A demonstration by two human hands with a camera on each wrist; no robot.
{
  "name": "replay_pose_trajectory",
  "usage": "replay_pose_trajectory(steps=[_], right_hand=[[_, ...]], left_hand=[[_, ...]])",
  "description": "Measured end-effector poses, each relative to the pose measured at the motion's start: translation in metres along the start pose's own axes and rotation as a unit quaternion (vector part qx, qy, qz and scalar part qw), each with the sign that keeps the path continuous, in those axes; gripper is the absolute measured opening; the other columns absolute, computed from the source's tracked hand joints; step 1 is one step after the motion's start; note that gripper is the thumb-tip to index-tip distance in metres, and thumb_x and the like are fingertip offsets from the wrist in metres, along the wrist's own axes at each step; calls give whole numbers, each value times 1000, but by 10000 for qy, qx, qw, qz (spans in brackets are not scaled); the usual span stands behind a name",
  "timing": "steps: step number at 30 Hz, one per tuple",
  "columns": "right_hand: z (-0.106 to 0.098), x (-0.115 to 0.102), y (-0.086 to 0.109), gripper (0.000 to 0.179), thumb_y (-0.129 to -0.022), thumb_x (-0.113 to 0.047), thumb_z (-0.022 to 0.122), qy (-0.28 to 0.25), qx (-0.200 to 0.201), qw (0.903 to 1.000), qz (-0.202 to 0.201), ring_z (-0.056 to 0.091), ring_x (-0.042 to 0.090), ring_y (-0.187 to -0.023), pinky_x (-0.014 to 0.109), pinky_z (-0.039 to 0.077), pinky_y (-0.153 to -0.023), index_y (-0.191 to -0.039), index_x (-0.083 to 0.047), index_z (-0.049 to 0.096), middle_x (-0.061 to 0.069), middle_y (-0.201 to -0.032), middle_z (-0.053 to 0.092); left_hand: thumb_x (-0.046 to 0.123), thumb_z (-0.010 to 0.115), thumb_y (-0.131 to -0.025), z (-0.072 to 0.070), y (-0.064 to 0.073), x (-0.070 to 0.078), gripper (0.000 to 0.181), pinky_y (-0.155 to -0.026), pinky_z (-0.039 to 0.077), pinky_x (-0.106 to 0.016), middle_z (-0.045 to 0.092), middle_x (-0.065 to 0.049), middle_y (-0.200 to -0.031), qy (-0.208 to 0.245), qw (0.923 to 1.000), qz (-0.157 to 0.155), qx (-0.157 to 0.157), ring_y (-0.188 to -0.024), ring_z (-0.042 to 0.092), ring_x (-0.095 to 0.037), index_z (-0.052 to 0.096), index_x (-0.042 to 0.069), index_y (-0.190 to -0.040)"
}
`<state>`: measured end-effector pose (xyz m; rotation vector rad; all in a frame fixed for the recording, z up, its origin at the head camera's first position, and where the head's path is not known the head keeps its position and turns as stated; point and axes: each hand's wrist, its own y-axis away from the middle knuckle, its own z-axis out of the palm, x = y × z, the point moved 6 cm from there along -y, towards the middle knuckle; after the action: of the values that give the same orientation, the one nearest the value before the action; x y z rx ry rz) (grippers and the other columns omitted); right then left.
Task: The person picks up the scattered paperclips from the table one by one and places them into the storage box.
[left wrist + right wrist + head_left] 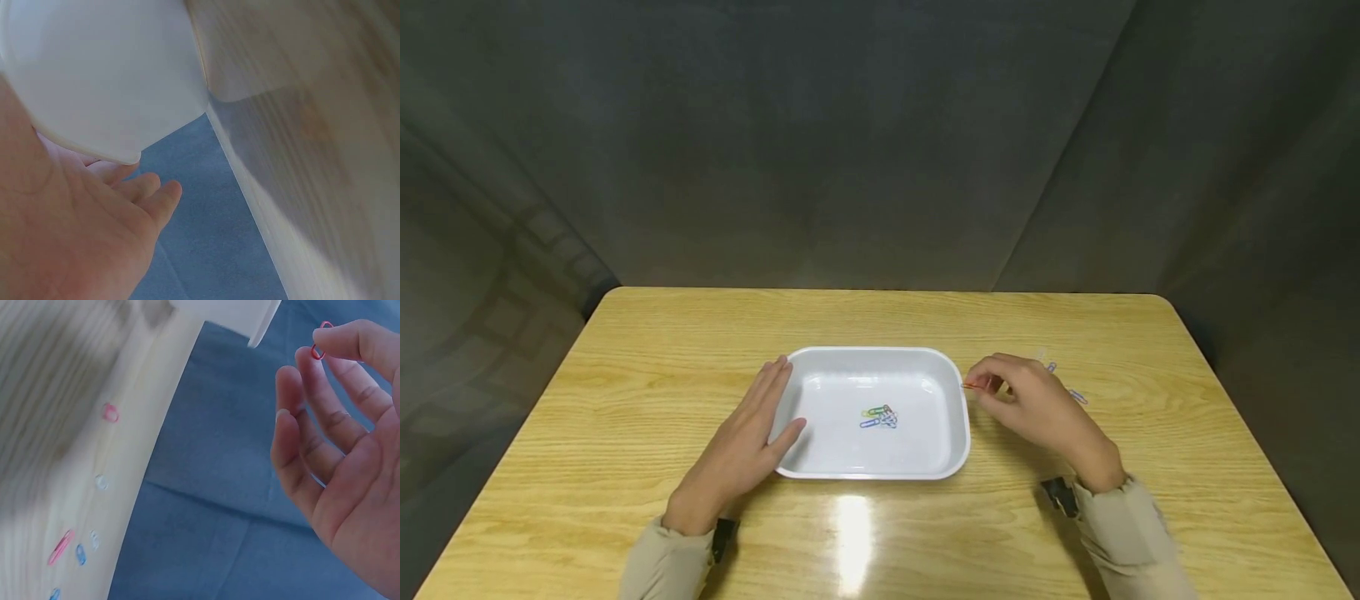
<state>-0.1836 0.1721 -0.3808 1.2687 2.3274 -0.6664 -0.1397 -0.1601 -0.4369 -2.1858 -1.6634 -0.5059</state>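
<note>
A white rectangular tray [872,477] sits on the table, with several coloured paper clips [870,423] bunched near its middle. My left hand [741,446] lies along the tray's left side, fingers straight and thumb over the rim; the left wrist view shows the palm beside the tray wall [106,69]. Just at the right rim, my right hand [1037,404] pinches a red paper clip [973,386] between thumb and fingertips. In the right wrist view this clip [318,357] is held up near the tray's edge [225,314], the other fingers loosely bent.
On the table to the right, partly behind the right hand, lie more paper clips, among them a blue one [1078,397]. The right wrist view shows a pink clip [61,547] and several others scattered there. Dark curtains [880,150] hang behind the wooden table [625,400].
</note>
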Motion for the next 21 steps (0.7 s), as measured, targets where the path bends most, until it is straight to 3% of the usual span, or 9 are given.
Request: replay_pose_trajectory(steps=[8, 21], right_hand=[[8, -16, -12, 14, -88, -4, 67, -4, -85, 9998, -151, 60, 7, -80, 23, 53, -67, -96, -14, 72, -7, -92, 70], [36, -36, -30, 12, -89, -9, 69, 26, -501, 9982, -319, 61, 7, -80, 28, 56, -69, -99, -16, 72, -5, -89, 70]], left_hand=[[46, 50, -102, -1, 0, 0, 78, -124, 21, -53, 10, -5, -169, 14, 10000, 30, 9, -156, 11, -28, 11, 13, -161], [44, 50, -102, 0, -1, 0, 77, -122, 24, -55, 11, -6, -168, -23, 9998, 137, 129, -154, 15, -33, 13, 11, -160]])
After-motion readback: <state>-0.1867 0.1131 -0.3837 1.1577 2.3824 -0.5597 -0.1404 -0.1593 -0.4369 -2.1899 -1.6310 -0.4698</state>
